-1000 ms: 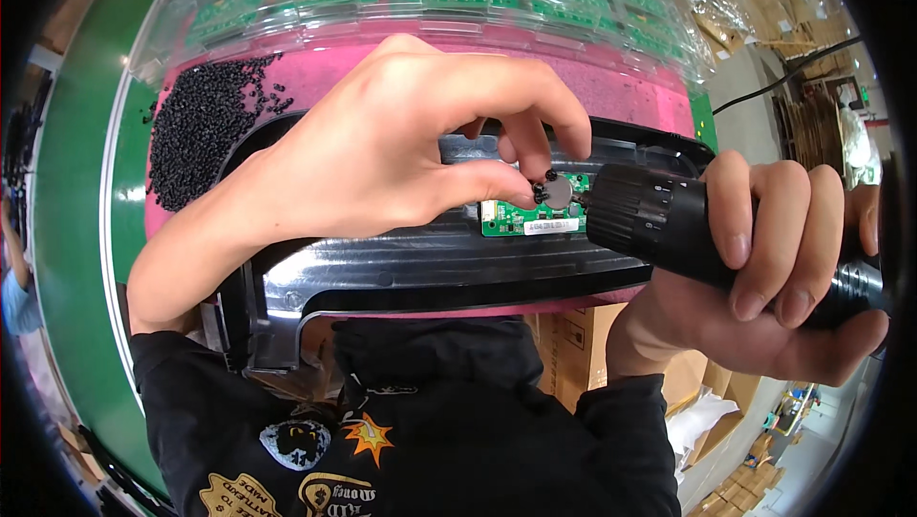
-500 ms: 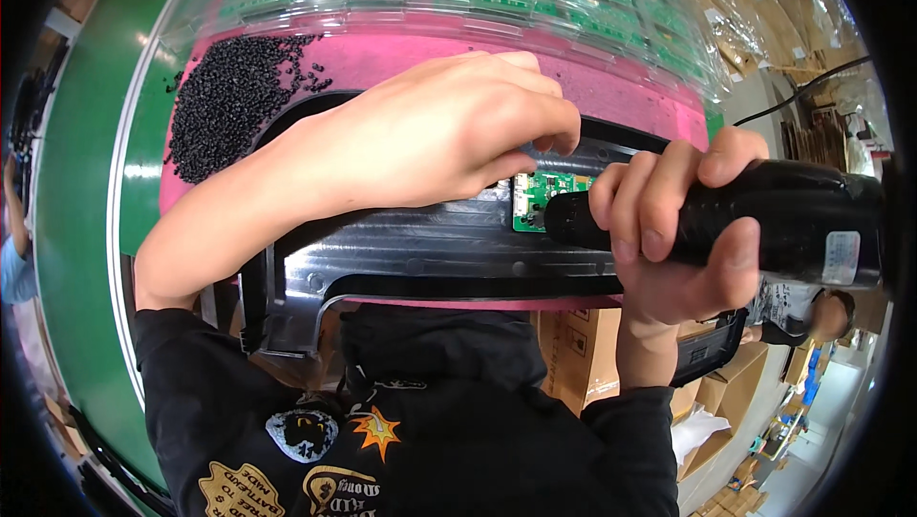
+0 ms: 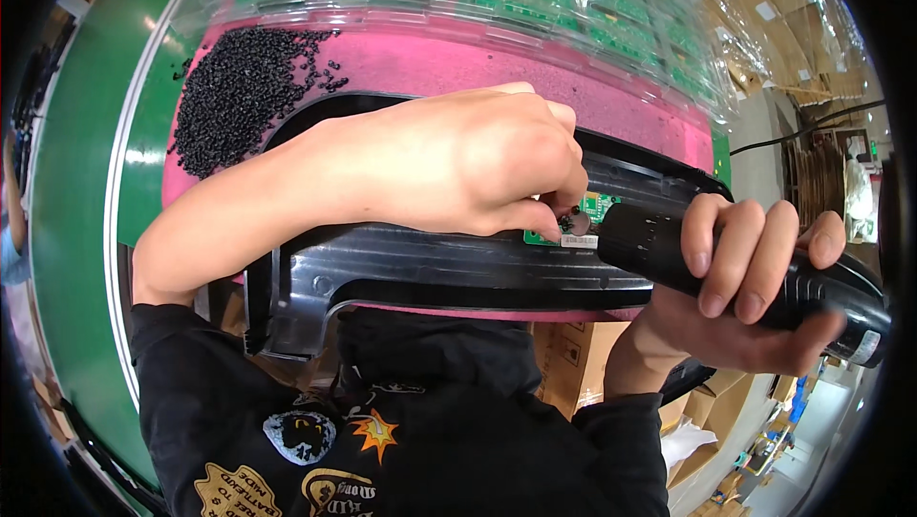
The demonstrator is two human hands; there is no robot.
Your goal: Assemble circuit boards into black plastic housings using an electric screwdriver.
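Left hand (image 3: 478,168) pinches a small screw (image 3: 576,222) at the green circuit board (image 3: 600,210); right hand (image 3: 755,278) clamps the black electric screwdriver (image 3: 659,245), tip just beside those fingertips.

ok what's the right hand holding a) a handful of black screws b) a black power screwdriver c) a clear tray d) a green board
b: the right hand is wrapped around the black power screwdriver, whose tip points at the small green board on the black panel; the screws lie in a pile on the pink mat.
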